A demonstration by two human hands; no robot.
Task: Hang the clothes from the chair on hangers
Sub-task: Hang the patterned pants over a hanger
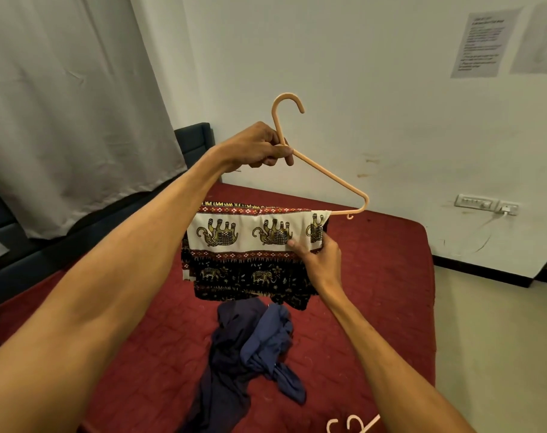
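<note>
My left hand [259, 150] grips a peach plastic hanger [328, 176] at the neck below its hook and holds it up over the bed. A folded elephant-print cloth [244, 245] in cream, red and black is draped over the hanger's lower bar. My right hand [319, 256] pinches the cloth's right edge, thumb on the front. A crumpled dark blue garment [253, 345] lies on the bed below.
The bed has a red quilted cover [375, 276]. More pale hanger hooks [350, 425] lie at its near right edge. A white curtain [63, 104] hangs left, a dark headboard [194, 142] behind, and a wall socket with cable [487, 206] at right.
</note>
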